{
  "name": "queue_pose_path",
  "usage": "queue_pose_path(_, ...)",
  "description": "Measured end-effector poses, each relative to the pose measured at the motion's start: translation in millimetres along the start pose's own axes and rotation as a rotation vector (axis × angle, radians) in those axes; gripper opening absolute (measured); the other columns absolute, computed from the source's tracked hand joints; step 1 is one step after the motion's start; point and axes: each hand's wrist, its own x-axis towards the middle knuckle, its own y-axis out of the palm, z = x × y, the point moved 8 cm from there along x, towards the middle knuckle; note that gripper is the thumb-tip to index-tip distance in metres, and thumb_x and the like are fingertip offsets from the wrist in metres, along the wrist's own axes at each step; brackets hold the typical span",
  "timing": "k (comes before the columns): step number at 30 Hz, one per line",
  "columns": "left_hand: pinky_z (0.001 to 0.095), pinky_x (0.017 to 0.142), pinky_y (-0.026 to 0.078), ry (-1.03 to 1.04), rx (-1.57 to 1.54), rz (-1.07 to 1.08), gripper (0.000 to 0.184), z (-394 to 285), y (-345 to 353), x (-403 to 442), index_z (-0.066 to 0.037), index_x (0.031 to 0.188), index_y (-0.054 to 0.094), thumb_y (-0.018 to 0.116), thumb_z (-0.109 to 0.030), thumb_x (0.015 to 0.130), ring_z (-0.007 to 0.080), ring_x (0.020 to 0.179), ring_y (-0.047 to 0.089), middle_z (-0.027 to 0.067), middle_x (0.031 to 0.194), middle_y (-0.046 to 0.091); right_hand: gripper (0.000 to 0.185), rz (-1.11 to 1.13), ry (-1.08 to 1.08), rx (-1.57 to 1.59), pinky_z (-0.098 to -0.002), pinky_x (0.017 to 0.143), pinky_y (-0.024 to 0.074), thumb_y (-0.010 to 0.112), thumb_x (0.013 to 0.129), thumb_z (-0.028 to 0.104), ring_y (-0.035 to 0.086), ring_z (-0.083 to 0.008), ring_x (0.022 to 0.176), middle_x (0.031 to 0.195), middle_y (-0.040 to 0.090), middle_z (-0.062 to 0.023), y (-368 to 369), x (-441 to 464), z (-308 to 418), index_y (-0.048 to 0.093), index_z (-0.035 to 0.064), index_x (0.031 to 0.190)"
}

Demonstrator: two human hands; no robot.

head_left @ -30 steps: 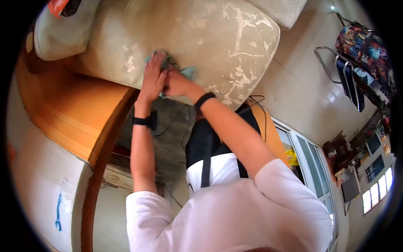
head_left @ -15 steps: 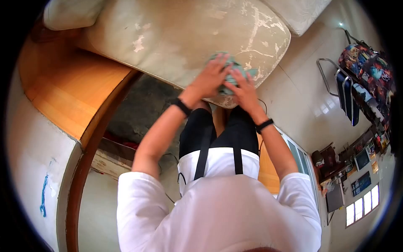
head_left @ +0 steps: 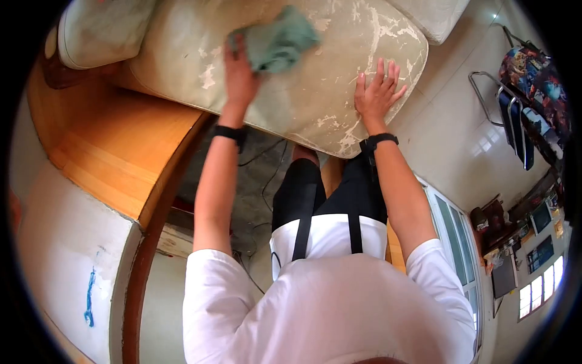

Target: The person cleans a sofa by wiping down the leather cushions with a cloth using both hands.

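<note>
My left hand point(head_left: 242, 76) grips the edge of a green cloth point(head_left: 282, 41), its fingers partly hidden and blurred. The cloth is bunched and spreads to the right of the hand, over a worn beige seat cushion point(head_left: 315, 85). Pale patches show where the cushion's surface has peeled. Near the cushion's right corner, my right hand point(head_left: 377, 95) lies with fingers spread, holding nothing. Each wrist has a black band.
An orange-brown wooden ledge point(head_left: 121, 145) curves along the left above a white wall point(head_left: 73, 261). Black cables lie on the floor below the cushion. At right stands a metal-framed chair point(head_left: 515, 121) with patterned fabric items. A sliding door point(head_left: 451, 224) is at lower right.
Both hands were together on the cloth near the cushion's front corner. My left hand has carried the cloth up and left; my right hand has let go and moved right.
</note>
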Motion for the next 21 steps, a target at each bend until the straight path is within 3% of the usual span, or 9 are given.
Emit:
queue_pose_path(2,0.0489,0.113,0.034,-0.024,0.074,0.051,0.102,66,-25,-16,-0.001,0.157,0.014,0.076,-0.007,0.075,0.0524,0.135,0.033,0.0382,0.15,0.027,0.067,-0.099,-0.005,0.035,-0.068,0.114,0.0082,0.055,0.091,0.047,0.023,-0.0293,0.148,0.157,0.03,-0.0076,-1,-2,0,0.038,0.0177,0.149)
queue_pose_path(5,0.0506,0.113,0.032,0.183,0.336,-0.004,0.08,117,-58,-44,-0.006,0.148,0.039,0.075,-0.014,0.077,0.0508,0.132,0.036,0.0279,0.152,0.034,0.065,-0.067,0.006,0.04,-0.0667,0.115,0.0097,0.054,0.091,0.046,0.025,-0.029,0.147,0.155,0.032,-0.0066,0,-1,-2,0.04,0.0194,0.148)
queue_pose_path(8,0.0517,0.115,0.026,0.025,0.263,-0.109,0.076,146,-64,-51,-0.002,0.147,0.038,0.073,-0.019,0.082,0.0502,0.135,0.032,0.0295,0.153,0.031,0.065,-0.078,0.016,0.043,-0.0662,0.115,0.0091,0.054,0.09,0.047,0.024,-0.0287,0.148,0.156,0.031,-0.0067,0,-1,-2,0.04,0.0202,0.149)
queue_pose_path(10,0.0519,0.116,0.023,-0.297,0.314,-0.294,0.072,157,-65,-53,0.003,0.145,0.036,0.07,-0.021,0.087,0.0493,0.137,0.03,0.0319,0.154,0.028,0.066,-0.071,0.026,0.042,-0.0656,0.115,0.0087,0.053,0.09,0.047,0.024,-0.0286,0.148,0.156,0.031,-0.0069,-2,-5,-2,0.039,0.0204,0.149)
queue_pose_path(11,0.0518,0.114,0.023,-0.288,-0.05,-0.361,0.074,112,-71,-38,0.007,0.145,0.033,0.069,-0.025,0.089,0.0479,0.135,0.031,0.0327,0.15,0.031,0.066,-0.067,0.019,0.052,-0.0651,0.116,0.0083,0.053,0.09,0.047,0.024,-0.0285,0.148,0.157,0.031,-0.0071,-3,-1,-1,0.039,0.0205,0.149)
queue_pose_path(14,0.0502,0.109,0.029,0.013,0.216,-0.398,0.073,48,-45,-2,0.007,0.142,0.036,0.069,-0.031,0.089,0.0455,0.125,0.04,0.0284,0.138,0.043,0.067,-0.065,0.031,0.044,-0.064,0.116,0.0078,0.053,0.089,0.046,0.024,-0.0281,0.148,0.156,0.031,-0.008,0,-1,-3,0.039,0.0203,0.149)
queue_pose_path(16,0.0487,0.11,0.029,-0.067,-0.011,-0.303,0.069,15,-24,20,0.006,0.143,0.035,0.068,-0.025,0.091,0.0436,0.128,0.039,0.0288,0.144,0.038,0.067,-0.074,0.037,0.049,-0.0638,0.116,0.0079,0.053,0.089,0.046,0.023,-0.0274,0.148,0.156,0.032,-0.0084,-2,-1,-2,0.039,0.02,0.149)
queue_pose_path(20,0.0552,0.113,0.028,0.317,0.041,-0.173,0.079,-114,21,47,0.003,0.146,0.037,0.073,-0.036,0.087,0.0476,0.136,0.033,0.0318,0.148,0.033,0.066,-0.069,0.031,0.046,-0.0639,0.116,0.0077,0.053,0.089,0.046,0.024,-0.0285,0.148,0.155,0.034,-0.0097,-1,0,-3,0.042,0.0183,0.147)
queue_pose_path(21,0.0544,0.114,0.028,0.365,-0.015,-0.112,0.077,-143,34,47,-0.003,0.146,0.042,0.076,-0.031,0.083,0.046,0.137,0.033,0.0292,0.149,0.034,0.066,-0.07,0.027,0.051,-0.0642,0.116,0.0075,0.054,0.088,0.047,0.024,-0.0294,0.148,0.153,0.036,-0.0111,-1,-1,-3,0.043,0.0167,0.146)
